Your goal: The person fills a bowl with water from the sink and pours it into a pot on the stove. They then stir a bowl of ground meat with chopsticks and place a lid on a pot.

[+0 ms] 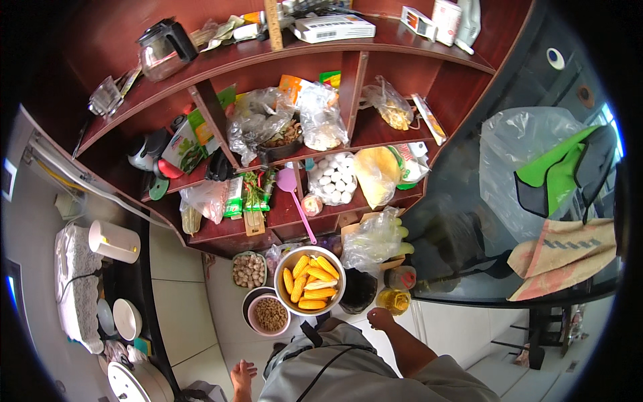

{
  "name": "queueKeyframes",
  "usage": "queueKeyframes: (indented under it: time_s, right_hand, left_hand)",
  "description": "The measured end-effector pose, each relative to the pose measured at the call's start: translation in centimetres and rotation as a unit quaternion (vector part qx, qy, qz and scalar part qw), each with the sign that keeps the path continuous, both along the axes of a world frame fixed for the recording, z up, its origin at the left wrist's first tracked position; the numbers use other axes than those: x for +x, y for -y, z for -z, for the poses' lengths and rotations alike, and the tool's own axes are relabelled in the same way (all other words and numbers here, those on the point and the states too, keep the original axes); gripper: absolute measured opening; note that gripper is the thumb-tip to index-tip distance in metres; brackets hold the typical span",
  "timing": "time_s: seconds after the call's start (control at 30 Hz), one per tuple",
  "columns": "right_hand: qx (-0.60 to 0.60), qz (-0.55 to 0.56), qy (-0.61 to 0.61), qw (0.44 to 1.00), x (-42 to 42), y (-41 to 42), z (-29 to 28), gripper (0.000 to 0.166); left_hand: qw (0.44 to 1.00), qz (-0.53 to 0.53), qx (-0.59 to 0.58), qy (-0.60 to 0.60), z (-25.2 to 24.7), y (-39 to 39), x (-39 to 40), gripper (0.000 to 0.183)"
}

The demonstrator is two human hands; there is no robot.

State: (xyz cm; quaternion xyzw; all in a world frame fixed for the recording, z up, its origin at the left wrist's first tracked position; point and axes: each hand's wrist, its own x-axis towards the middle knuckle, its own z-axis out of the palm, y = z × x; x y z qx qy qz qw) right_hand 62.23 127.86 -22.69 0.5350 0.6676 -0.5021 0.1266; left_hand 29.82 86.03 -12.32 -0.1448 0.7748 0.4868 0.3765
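Note:
My left hand (243, 374) hangs low beside my body over the tiled floor, its fingers loosely spread and nothing in it. On the other side, my right hand (380, 319) is near a bottle of yellow oil (394, 301); its fingers curl inward and the palm is hidden. Before me a metal bowl (278, 261) holds several ears of yellow corn (312, 282). To its left is a pink bowl (271, 314) of small brown pieces. Behind that, a green-rimmed basket (249, 270) holds pale round items, perhaps garlic or mushrooms.
A dark red shelf unit (321, 221) carries bagged food, eggs (331, 178), a pink spatula (296, 201) and a glass coffee pot (166, 50). The dark glossy table (452, 241) at right bears a green-and-black cloth item (552, 171). At left, a counter (143, 301) holds a rice cooker (133, 382).

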Motion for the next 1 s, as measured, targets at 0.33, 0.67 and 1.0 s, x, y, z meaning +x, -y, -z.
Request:
queueKeyframes:
  time_s: [0.33, 0.67, 1.0]
  right_hand:
    - [0.042, 0.017, -0.048, 0.998, -3.6, -1.6, -1.6, 0.022]
    - [-0.087, 0.065, -0.022, 0.994, -1.2, -0.7, -2.3, 0.02]
    - [-0.066, 0.058, -0.013, 0.996, -3.0, -1.8, -3.6, 0.024]
  left_hand:
    - [0.999, -0.019, 0.015, -0.047, -0.2, -0.6, 1.0, 0.028]
    - [0.997, -0.048, -0.05, 0.032, 1.9, 3.9, 3.1, 0.015]
    - [0.999, -0.038, -0.005, 0.003, 0.0, -0.9, 1.8, 0.022]
